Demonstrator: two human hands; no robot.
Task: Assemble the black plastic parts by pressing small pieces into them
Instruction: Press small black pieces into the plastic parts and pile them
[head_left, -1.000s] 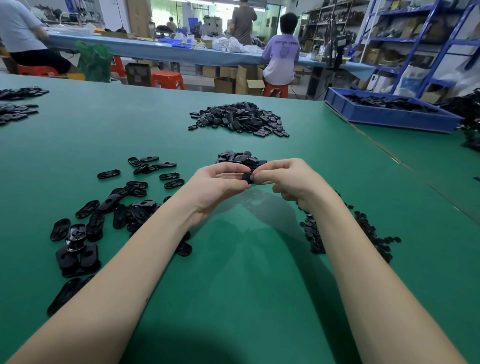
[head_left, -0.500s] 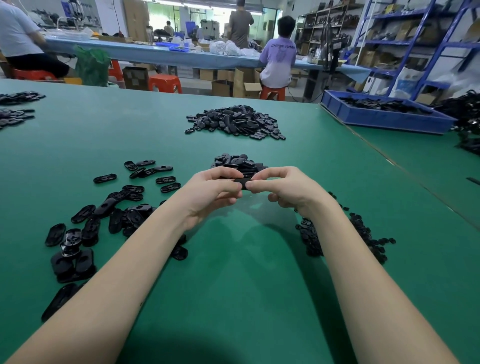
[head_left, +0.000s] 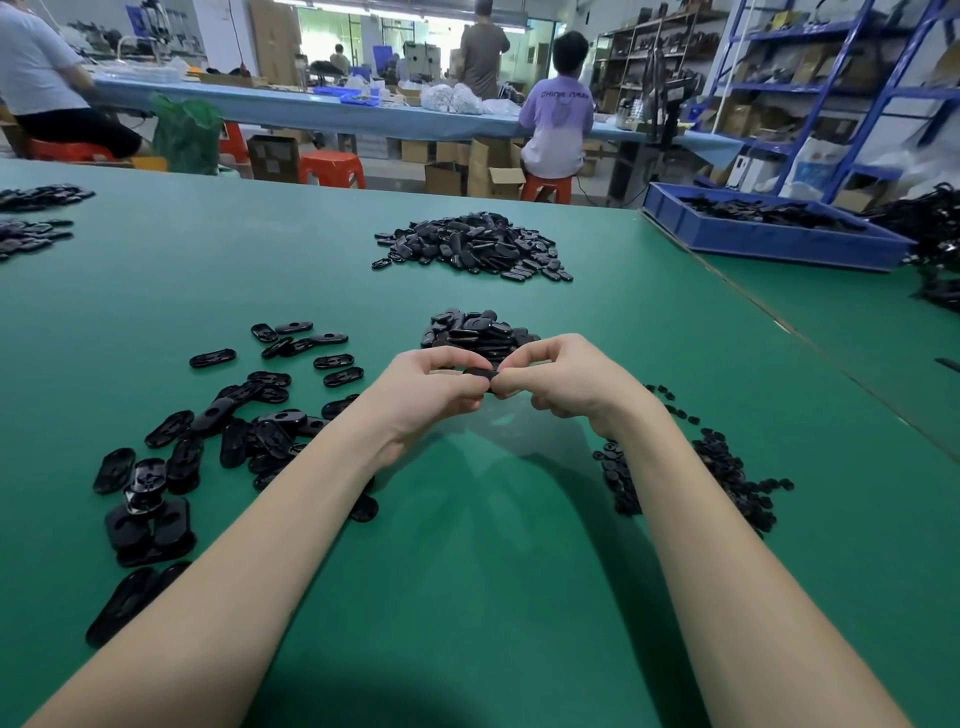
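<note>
Above green table (head_left: 519, 545), black part (head_left: 480, 373) pinched between both hands (head_left: 524, 384)

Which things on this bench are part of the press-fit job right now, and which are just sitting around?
In the job:
- left hand and right hand, both pinching one black part
- small pieces, by the right arm
- near pile
- scattered parts, on the left

Lying about:
- far pile
- blue tray
- orange stools
- cardboard boxes
</note>
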